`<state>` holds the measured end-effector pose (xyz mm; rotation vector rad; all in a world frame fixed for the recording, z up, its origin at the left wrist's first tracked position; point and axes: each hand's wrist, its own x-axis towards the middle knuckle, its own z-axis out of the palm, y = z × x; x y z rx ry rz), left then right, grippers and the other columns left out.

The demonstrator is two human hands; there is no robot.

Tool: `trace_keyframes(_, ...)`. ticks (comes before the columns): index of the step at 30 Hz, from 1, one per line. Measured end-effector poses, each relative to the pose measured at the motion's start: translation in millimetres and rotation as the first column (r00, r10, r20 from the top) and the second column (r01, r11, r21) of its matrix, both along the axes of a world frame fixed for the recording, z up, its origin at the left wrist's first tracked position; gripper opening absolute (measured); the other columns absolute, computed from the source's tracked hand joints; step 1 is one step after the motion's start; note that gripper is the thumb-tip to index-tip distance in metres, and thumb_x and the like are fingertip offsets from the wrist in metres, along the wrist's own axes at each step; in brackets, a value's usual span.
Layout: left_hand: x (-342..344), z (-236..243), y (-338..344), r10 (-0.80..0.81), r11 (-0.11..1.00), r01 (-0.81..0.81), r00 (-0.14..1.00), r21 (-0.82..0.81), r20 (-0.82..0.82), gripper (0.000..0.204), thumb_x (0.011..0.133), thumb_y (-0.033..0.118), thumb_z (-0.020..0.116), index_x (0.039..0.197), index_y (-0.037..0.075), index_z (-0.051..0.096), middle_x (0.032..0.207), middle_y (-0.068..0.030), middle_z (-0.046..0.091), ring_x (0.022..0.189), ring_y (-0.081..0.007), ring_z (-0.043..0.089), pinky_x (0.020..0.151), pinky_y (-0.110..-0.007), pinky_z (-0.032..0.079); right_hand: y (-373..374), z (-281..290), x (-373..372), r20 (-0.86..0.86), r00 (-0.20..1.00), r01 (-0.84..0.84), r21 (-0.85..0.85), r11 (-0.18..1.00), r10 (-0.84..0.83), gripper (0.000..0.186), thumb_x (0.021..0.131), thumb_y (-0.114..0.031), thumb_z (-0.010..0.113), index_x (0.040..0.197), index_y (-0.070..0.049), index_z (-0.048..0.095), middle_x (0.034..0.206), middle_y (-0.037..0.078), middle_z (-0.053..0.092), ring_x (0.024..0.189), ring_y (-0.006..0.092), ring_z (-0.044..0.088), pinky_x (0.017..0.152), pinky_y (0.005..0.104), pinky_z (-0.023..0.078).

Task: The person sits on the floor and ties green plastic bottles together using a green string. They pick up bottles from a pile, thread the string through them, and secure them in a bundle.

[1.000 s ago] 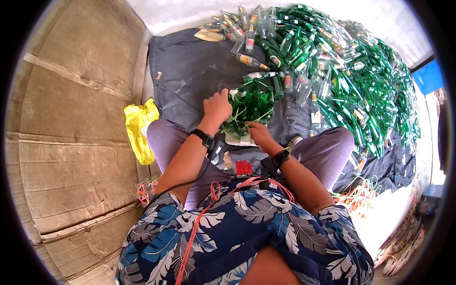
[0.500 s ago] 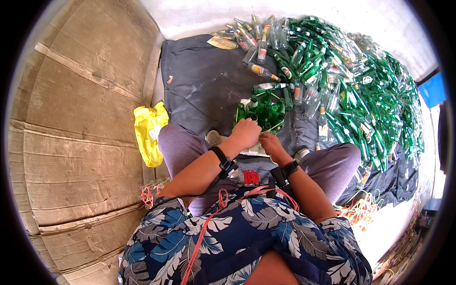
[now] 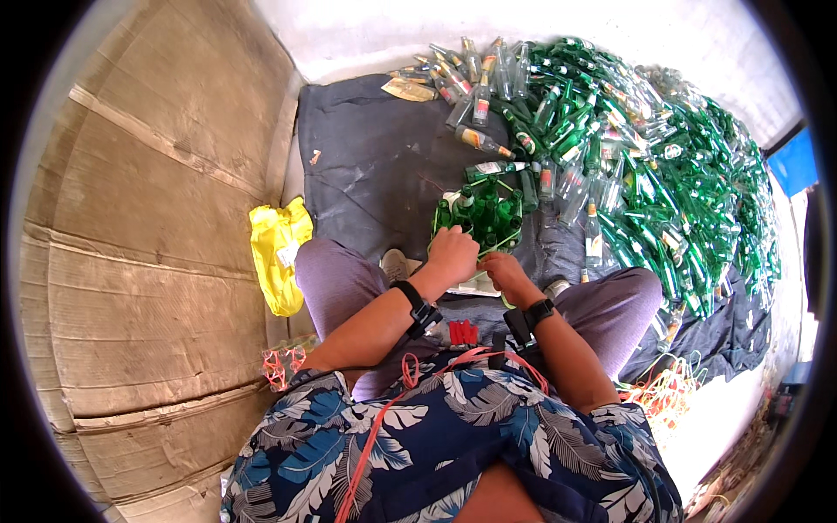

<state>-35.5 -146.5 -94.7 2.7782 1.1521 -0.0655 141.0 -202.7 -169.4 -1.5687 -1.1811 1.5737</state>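
Observation:
Several green glass bottles stand upright in a tight cluster in front of me, with a thin light-green cord running around them. At the near side of this cluster, my left hand is closed with its fingers pinched on the cord. Close beside it on the right, my right hand is also closed on the cord, and a loose end hangs below that hand. The fingertips and the exact crossing of the cord are partly hidden by my hands.
A large heap of green and clear bottles fills the right and far side. A yellow plastic bag lies by my left knee, next to cardboard sheets. Tangled cords lie at the right; a pink cord crosses my shirt.
Both hands have shifted slightly while still gripping the cord at the bottle cluster. A loose end of cord now shows below my right hand. The view has tilted a little.

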Motion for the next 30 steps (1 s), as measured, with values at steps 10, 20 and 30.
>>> trace_keyframes(10,4.1,-22.9,9.2,-0.008,0.98,0.002,0.999,-0.199,-0.031,0.019,0.08,0.017,0.066,0.096,0.013,0.076,0.094,-0.0105,0.074,0.097,-0.0299,0.069,0.081,-0.045,0.052,-4.6,-10.4,2.0,-0.103,0.994,-0.025,0.045,0.999,0.03,0.031,0.074,0.005,0.062,0.101,-0.003,0.075,0.094,0.009,0.066,0.07,0.0211,0.062,0.055,0.0323,0.049)
trace_keyframes(20,15.9,-28.5,7.1,0.074,0.968,-0.062,0.997,-0.242,0.039,0.022,0.081,0.019,0.066,0.102,0.013,0.069,0.099,-0.0124,0.073,0.099,-0.0318,0.069,0.083,-0.046,0.049,6.3,-78.2,11.0,0.235,0.962,-0.225,0.406,0.886,0.137,0.039,0.057,0.004,0.067,0.095,-0.006,0.072,0.09,0.01,0.065,0.088,0.0297,0.06,0.073,0.0382,0.049)
trace_keyframes(30,27.1,-20.2,11.9,0.151,0.92,-0.149,0.988,-0.361,-0.023,0.022,0.084,0.02,0.061,0.1,0.01,0.071,0.1,-0.0159,0.074,0.099,-0.0342,0.07,0.083,-0.047,0.047,1.6,-20.6,-10.1,0.0,0.971,0.236,-0.141,0.961,-0.239,0.011,0.087,-0.016,0.063,0.089,-0.006,0.068,0.065,-0.003,0.049,0.048,0.0092,0.039,0.042,0.0287,0.026)
